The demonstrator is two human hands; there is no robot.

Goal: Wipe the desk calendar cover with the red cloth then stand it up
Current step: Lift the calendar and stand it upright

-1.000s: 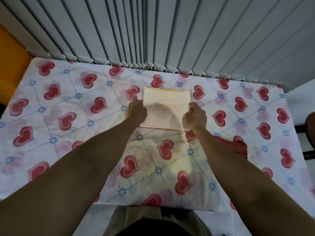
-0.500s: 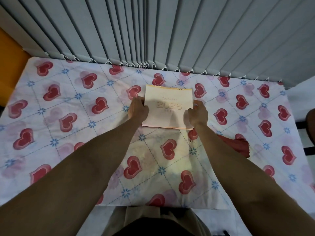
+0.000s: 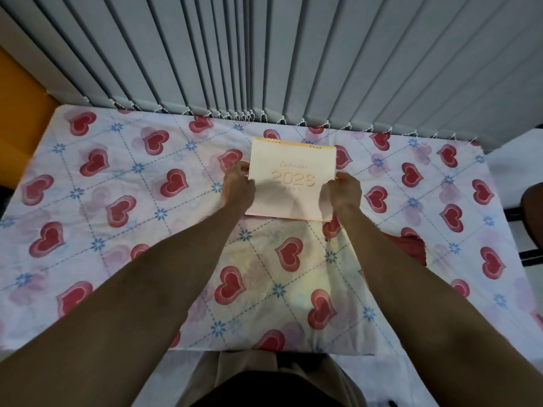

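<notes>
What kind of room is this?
Probably a home room: a table under a heart-print cloth stands against grey vertical blinds, and a desk calendar is on it.

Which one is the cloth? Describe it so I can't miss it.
Start at the heart-print table, then follow the right forearm back from the calendar. The cloth is the crumpled plain red patch half hidden beside that arm, solid red with no heart outline.

Cream calendar [image 3: 292,177], seemingly red cloth [image 3: 411,248], heart-patterned tablecloth [image 3: 117,186]
</notes>
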